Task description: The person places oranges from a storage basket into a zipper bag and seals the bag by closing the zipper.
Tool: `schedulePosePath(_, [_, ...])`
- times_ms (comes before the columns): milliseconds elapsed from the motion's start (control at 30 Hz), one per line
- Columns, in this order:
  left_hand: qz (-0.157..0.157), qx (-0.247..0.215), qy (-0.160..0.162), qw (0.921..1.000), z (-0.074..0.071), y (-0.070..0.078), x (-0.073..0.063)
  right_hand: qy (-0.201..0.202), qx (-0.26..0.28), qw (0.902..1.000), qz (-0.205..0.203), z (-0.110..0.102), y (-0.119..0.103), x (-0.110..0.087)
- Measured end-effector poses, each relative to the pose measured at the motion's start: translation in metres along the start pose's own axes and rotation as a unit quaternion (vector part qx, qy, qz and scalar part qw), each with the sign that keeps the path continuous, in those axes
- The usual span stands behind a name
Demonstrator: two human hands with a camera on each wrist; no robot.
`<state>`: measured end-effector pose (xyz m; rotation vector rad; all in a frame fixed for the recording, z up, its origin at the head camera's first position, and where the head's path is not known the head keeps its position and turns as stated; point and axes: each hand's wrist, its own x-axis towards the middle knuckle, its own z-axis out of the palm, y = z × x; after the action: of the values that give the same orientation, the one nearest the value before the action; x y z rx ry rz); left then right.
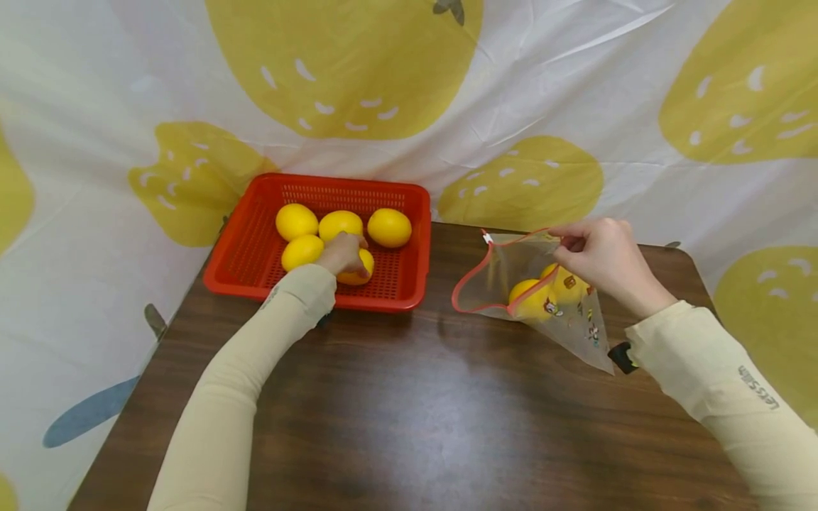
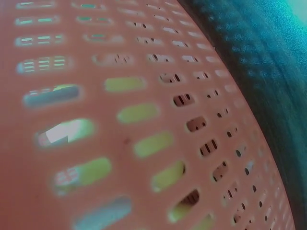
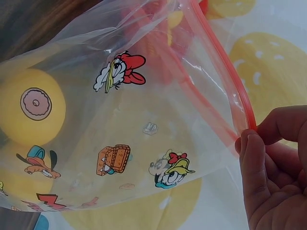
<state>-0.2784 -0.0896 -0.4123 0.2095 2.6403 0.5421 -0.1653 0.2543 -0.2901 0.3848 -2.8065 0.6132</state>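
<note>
My left hand (image 1: 344,253) reaches into a red plastic basket (image 1: 415,284), its fingers curled over a yellow lemon (image 1: 356,274) at the front. Several other lemons (image 1: 390,228) lie around it. In the left wrist view only the basket's slotted wall (image 2: 144,129) shows, with yellow behind it; the hand is hidden there. My right hand (image 1: 603,259) pinches the red-edged rim of a clear zip bag (image 1: 578,337) between thumb and finger, and the bag's mouth gapes toward the basket. Two lemons (image 3: 31,108) sit inside the bag, which has cartoon prints.
Basket and bag stand on a dark brown wooden table (image 1: 409,411), the basket at the back left. A white zip slider (image 1: 488,239) sits at the bag's far corner. Behind the table hangs a white cloth (image 1: 383,160) with large yellow fruit prints.
</note>
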Motion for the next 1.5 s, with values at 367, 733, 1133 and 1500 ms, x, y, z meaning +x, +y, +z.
schedulePosePath(367, [-0.006, -0.019, -0.014, 0.9997, 0.003, 0.0, -0.001, -0.008, 0.003, 1.0, -0.001, 0.002, -0.001, 0.001])
schedulePosePath(733, [0.018, -0.031, 0.007, 0.9993, 0.001, -0.008, -0.004, -0.01, 0.002, 0.9999, -0.006, 0.006, 0.0, 0.004])
schedulePosePath(1133, [0.094, -0.073, 0.036, 0.9922, 0.004, -0.005, -0.003, -0.02, 0.011, 0.9997, -0.013, 0.006, 0.002, 0.002])
schedulePosePath(1500, [0.128, -0.102, 0.058, 0.9848, -0.007, 0.005, -0.019, -0.01, 0.007, 0.9998, -0.018, 0.007, 0.005, 0.004])
